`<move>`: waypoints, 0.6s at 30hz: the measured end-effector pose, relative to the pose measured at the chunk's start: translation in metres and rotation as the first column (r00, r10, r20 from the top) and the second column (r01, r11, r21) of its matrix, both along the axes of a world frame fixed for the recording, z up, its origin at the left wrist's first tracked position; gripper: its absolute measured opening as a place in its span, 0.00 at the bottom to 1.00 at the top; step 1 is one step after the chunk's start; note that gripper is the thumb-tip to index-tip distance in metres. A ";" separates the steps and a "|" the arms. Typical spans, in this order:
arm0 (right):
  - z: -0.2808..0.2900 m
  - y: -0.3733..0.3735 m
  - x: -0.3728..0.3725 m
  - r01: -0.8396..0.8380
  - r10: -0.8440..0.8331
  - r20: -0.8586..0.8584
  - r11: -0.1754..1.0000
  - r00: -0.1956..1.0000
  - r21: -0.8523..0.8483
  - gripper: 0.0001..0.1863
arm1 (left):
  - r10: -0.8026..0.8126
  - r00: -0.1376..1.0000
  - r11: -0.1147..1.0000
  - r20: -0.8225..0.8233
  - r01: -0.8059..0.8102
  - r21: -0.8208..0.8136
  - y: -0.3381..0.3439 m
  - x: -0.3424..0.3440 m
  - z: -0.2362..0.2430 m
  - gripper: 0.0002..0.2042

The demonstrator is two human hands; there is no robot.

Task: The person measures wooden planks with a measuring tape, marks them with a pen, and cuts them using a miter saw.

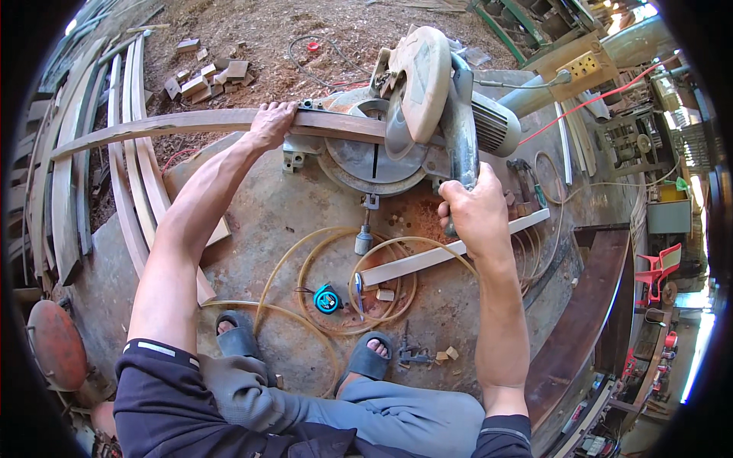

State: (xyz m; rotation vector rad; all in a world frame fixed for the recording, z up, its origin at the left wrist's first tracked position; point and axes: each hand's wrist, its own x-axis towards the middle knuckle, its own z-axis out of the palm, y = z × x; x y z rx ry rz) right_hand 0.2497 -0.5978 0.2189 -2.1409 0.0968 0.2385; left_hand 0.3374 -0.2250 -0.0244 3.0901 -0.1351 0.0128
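My left hand [272,124] grips a long wooden board [191,123] and holds it on the miter saw, left of the blade. The board reaches far out to the left, and its right end lies by the saw's blade [398,131]. With fingers curled, my right hand [479,210] is closed around the grey handle [463,130] of the miter saw. The pale blade guard [427,84] and a ribbed motor [492,126] stand above the round saw base [355,164]. Whether the blade touches the wood or is turning, I cannot tell.
Long boards [141,153] are stacked at the left, near small offcuts [210,80] on sawdust. A coiled yellow hose [301,286], a blue tape measure [326,299], a pen [359,294] and a pale wood strip [427,262] lie on the floor. A brown beam [573,336] stands right.
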 end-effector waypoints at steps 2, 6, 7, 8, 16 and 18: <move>-0.002 -0.001 0.000 0.000 0.000 -0.005 1.000 1.000 -0.005 0.14 | 0.003 1.000 1.000 -0.014 -0.003 -0.001 -0.003 0.001 0.004 0.29; -0.003 -0.003 0.000 0.002 -0.002 -0.007 1.000 1.000 -0.014 0.15 | 0.002 0.999 0.998 -0.052 -0.005 -0.062 -0.004 0.004 0.005 0.32; -0.003 -0.003 0.000 0.004 -0.004 -0.007 1.000 1.000 -0.017 0.15 | 0.000 0.999 0.998 -0.052 -0.003 -0.065 -0.005 0.005 0.004 0.32; -0.005 -0.002 -0.001 0.003 -0.003 -0.002 1.000 1.000 -0.016 0.15 | -0.004 0.999 0.998 -0.039 0.001 -0.059 -0.003 0.003 0.003 0.30; -0.011 -0.001 -0.007 0.004 -0.005 -0.012 1.000 1.000 -0.026 0.14 | -0.015 1.000 0.998 0.027 0.016 -0.055 -0.002 0.003 0.000 0.22; -0.014 -0.002 -0.008 0.002 -0.002 0.008 1.000 1.000 -0.029 0.14 | -0.014 1.000 0.998 0.022 0.015 -0.055 -0.001 0.002 0.001 0.22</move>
